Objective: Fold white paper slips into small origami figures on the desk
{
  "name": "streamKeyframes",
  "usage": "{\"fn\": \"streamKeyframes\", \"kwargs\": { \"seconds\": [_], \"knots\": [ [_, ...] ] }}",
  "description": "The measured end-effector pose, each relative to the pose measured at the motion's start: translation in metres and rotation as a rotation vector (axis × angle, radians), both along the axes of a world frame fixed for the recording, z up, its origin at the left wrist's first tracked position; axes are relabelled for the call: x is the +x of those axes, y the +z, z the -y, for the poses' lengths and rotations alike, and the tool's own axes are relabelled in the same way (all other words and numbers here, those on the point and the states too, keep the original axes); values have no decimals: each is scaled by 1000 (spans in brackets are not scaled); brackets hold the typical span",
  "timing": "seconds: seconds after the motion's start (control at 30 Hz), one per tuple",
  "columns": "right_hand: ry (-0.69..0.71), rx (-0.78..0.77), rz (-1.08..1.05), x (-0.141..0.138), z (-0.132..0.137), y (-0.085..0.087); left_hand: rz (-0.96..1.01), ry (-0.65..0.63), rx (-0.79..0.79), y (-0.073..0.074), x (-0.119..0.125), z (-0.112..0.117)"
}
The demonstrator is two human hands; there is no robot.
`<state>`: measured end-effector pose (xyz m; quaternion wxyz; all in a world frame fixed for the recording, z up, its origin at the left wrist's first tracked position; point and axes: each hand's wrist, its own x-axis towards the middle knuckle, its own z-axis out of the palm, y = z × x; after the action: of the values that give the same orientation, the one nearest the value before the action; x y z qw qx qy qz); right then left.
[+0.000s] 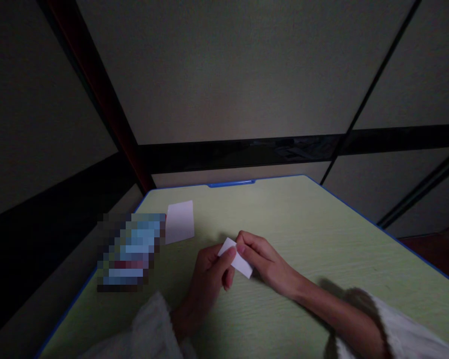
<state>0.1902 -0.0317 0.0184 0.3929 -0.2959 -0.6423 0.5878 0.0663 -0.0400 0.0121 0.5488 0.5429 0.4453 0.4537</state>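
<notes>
A small white piece of paper [243,267], narrow and apparently folded, is held between both hands above the table. My left hand [214,267] grips its left part, thumb on top and fingers curled beneath. On the right side, my right hand [260,254] pinches the paper's upper edge between thumb and bent forefinger. The fingers under the paper are partly hidden. A larger white sheet of paper [180,222] lies flat on the table, beyond and to the left of my hands.
The pale green table [344,249] has a blue rim and a blue handle [232,184] at its far edge. At the left lies a pixelated, screen-like object [132,254]. Light panels with a dark band [239,154] stand behind the table.
</notes>
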Motion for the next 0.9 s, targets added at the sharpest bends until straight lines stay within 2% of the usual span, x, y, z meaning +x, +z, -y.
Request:
{"fn": "streamKeyframes", "kwargs": {
  "seconds": [0.1, 0.2, 0.33, 0.6, 0.9],
  "knots": [
    [3, 1, 47, 1, 0, 0, 82, -27, -42, -3, -2, -3],
    [-35, -18, 88, 2, -1, -3, 134, 27, -30, -3, -3, -5],
    [-94, -22, 55, 1, -3, -4, 110, 125, 23, 0, -3, -6],
    [-103, -60, -41, -1, -6, -10, 140, 118, 0, 1, -3, -9],
    [-80, -121, 35, -2, -9, -2, -12, 130, 94, 4, -2, -6]
  ]
}}
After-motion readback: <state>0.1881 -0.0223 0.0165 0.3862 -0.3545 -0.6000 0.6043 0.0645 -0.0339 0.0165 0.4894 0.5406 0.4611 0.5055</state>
